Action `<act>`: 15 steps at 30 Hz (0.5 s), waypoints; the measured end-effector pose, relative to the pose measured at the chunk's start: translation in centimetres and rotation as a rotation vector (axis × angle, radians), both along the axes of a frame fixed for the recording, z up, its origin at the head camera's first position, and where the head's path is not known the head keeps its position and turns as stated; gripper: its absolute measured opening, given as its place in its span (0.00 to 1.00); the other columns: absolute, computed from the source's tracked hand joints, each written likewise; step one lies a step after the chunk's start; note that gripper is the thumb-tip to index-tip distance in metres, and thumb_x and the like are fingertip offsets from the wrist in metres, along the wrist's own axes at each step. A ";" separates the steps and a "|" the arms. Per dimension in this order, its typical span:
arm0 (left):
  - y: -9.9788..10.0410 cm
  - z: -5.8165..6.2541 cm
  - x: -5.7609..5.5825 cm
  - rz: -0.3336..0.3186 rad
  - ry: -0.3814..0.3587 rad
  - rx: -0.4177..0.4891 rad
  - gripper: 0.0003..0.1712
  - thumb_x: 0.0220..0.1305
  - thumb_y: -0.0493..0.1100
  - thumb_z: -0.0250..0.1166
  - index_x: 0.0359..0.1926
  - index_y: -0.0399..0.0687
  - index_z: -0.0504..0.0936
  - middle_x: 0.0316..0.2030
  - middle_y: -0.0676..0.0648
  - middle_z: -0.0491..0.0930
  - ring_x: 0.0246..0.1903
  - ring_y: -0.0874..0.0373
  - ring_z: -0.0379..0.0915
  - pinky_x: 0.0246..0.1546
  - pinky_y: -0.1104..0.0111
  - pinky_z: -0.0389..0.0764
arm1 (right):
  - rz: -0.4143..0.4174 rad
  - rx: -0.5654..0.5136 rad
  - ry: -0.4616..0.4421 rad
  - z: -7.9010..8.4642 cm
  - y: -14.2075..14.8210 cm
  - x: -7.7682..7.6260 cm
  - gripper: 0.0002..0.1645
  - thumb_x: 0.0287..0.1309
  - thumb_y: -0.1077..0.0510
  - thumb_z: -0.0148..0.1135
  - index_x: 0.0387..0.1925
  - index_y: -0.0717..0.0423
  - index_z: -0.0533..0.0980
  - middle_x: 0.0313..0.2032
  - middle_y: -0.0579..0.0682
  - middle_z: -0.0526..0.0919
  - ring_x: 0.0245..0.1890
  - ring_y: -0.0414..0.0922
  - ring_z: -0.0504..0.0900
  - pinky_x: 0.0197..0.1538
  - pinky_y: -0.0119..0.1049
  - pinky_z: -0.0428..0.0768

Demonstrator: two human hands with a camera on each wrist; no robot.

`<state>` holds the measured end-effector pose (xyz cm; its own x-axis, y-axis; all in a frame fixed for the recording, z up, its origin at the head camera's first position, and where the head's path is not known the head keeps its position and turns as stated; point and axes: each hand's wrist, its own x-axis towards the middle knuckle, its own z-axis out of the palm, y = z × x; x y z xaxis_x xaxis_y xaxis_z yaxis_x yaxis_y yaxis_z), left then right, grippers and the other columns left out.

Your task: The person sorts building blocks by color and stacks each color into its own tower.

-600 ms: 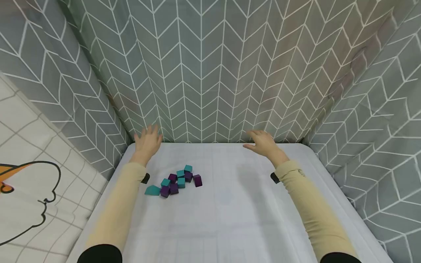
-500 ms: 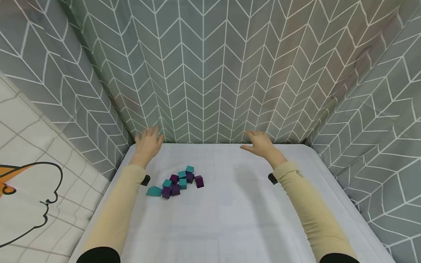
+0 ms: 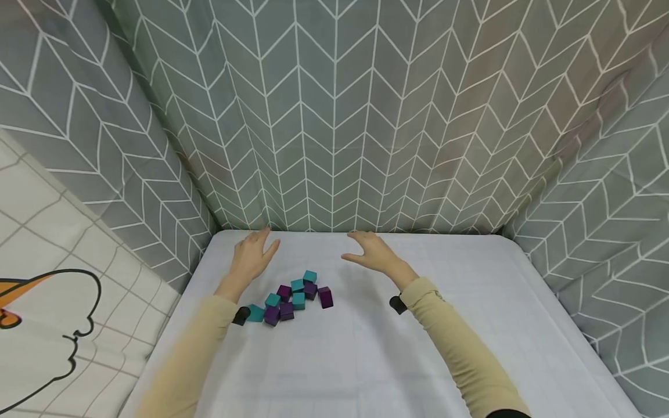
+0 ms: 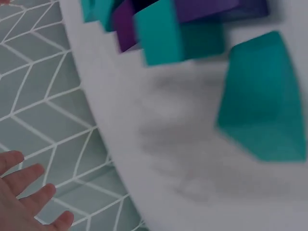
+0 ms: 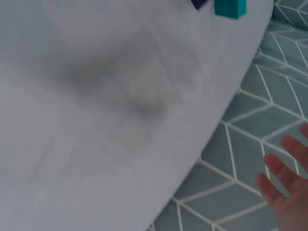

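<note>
A cluster of small teal and purple blocks lies on the white-covered table, left of the middle; a teal cube (image 3: 298,301) and a purple cube (image 3: 287,311) are among them. At the cluster's left end a teal wedge-like block (image 4: 264,101) sits apart from a teal cube (image 4: 161,33) in the left wrist view. My left hand (image 3: 250,255) hovers behind and left of the blocks, fingers spread, holding nothing. To their right and behind, my right hand (image 3: 373,252) is in the air with thumb and fingers extended, touching no block. A dark purple block (image 3: 325,297) is nearest to it.
The white table (image 3: 355,360) ends at a rounded back edge. Grey chevron-patterned curtains (image 3: 334,116) hang behind and at both sides. A white gridded cloth with a cartoon drawing (image 3: 47,325) covers the left side.
Both hands have come inward and nearer to the blocks, the right hand moving left and the left hand moving right. The blocks stay as they were; the head view has shifted slightly.
</note>
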<state>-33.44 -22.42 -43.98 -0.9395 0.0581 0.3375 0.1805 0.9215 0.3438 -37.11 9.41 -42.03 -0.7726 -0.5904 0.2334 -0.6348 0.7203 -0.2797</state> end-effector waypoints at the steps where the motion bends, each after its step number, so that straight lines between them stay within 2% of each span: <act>1: 0.2 -0.5 0.0 -0.011 -0.005 0.010 0.36 0.63 0.63 0.42 0.61 0.41 0.64 0.56 0.38 0.66 0.56 0.42 0.59 0.51 0.43 0.59 | 0.001 0.002 -0.013 -0.6 -0.5 0.1 0.39 0.51 0.38 0.57 0.57 0.61 0.66 0.55 0.57 0.70 0.56 0.53 0.66 0.58 0.46 0.62; 4: 0.7 -2.0 -0.2 -0.037 -0.018 0.019 0.35 0.63 0.62 0.45 0.59 0.40 0.66 0.54 0.37 0.69 0.54 0.42 0.63 0.49 0.45 0.64 | 0.003 0.001 -0.051 -2.2 -2.0 0.2 0.39 0.51 0.38 0.57 0.57 0.59 0.66 0.55 0.54 0.70 0.56 0.51 0.66 0.58 0.44 0.63; 9: 1.9 -3.8 -0.5 -0.140 -0.030 0.028 0.29 0.60 0.53 0.56 0.56 0.38 0.70 0.51 0.38 0.72 0.50 0.44 0.68 0.48 0.52 0.69 | 0.043 -0.030 -0.132 -4.9 -4.9 0.2 0.37 0.52 0.42 0.58 0.56 0.63 0.66 0.54 0.57 0.71 0.56 0.52 0.67 0.58 0.42 0.64; 15: 3.9 -5.8 -0.5 -0.250 -0.164 0.027 0.25 0.54 0.48 0.64 0.52 0.42 0.74 0.49 0.41 0.75 0.49 0.47 0.70 0.48 0.57 0.71 | 0.107 -0.053 -0.167 -8.1 -7.8 0.2 0.32 0.53 0.48 0.60 0.52 0.69 0.68 0.49 0.60 0.74 0.51 0.52 0.71 0.54 0.40 0.69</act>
<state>-33.95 -18.52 -49.75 -0.9394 0.2872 0.1869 0.3403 0.8459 0.4107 -36.86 1.62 -50.18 -0.7370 -0.6612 0.1403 -0.6484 0.6329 -0.4232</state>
